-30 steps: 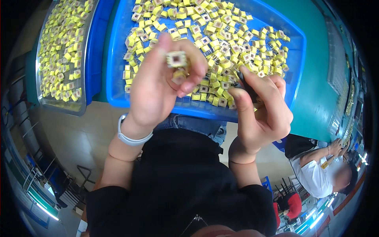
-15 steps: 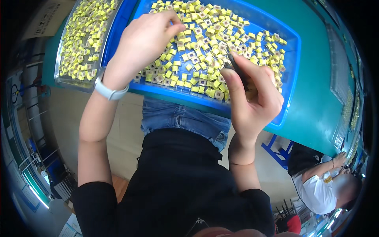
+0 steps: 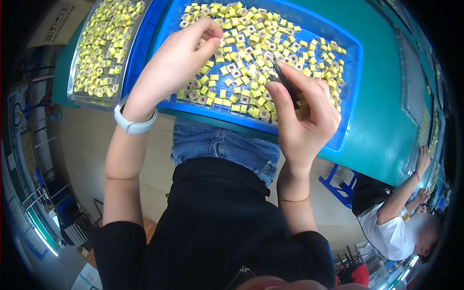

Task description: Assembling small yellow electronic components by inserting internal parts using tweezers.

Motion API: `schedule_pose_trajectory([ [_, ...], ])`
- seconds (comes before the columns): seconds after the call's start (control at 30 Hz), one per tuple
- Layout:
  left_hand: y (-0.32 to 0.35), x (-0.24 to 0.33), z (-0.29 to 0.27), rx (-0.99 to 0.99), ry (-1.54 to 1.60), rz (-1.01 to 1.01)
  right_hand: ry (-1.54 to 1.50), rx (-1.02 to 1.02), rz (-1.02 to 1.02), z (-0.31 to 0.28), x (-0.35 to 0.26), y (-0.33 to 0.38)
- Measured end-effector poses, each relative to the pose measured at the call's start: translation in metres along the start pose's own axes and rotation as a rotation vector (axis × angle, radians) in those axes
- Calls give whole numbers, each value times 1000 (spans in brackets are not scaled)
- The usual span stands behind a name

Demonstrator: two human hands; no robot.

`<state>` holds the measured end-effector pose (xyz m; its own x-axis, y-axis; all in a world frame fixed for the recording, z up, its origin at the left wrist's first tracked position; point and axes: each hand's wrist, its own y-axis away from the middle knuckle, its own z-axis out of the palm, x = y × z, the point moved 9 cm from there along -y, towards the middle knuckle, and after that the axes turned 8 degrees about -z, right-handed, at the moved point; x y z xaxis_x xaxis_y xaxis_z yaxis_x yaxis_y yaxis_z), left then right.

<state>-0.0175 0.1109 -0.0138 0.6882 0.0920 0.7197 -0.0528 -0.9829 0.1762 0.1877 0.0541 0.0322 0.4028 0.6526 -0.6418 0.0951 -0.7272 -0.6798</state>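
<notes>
A blue tray (image 3: 355, 92) holds many small yellow-wrapped electronic components with thin metal pins, like little transformers (image 3: 237, 72). Over its left side is my left hand (image 3: 186, 58), thumb and forefinger pinched together; whether a component sits between the fingertips is hidden. A pale band circles that wrist. On the right, my right hand (image 3: 309, 104) grips black tweezers (image 3: 286, 83) between thumb and fingers. Their tips point up and left, just above the components in the tray's middle. The palm hides the rear of the tweezers.
Left of the tray stands a clear bin (image 3: 94, 99) of similar yellow components, with a cardboard box (image 3: 60, 24) beyond. Both containers rest on a green tabletop (image 3: 382, 130). At far right a person in white (image 3: 394, 232) works at the bench, near a blue stool (image 3: 338, 186).
My left hand has drawn slightly left and down, still pinched. The right hand and tweezers have shifted a little left, as has the tray. The other person's arm has reached farther up the bench.
</notes>
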Motion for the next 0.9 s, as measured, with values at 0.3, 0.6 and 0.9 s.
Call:
schedule_pose_trajectory([
  [0.3,35,22,62,-498,1299,-170,68,-148,106,8,-2,-2],
  [0.6,30,14,63,-470,1477,-140,173,-164,59,15,-8,-8],
  [0.9,31,13,61,-442,1331,-109,218,-242,22,24,-10,-10],
])
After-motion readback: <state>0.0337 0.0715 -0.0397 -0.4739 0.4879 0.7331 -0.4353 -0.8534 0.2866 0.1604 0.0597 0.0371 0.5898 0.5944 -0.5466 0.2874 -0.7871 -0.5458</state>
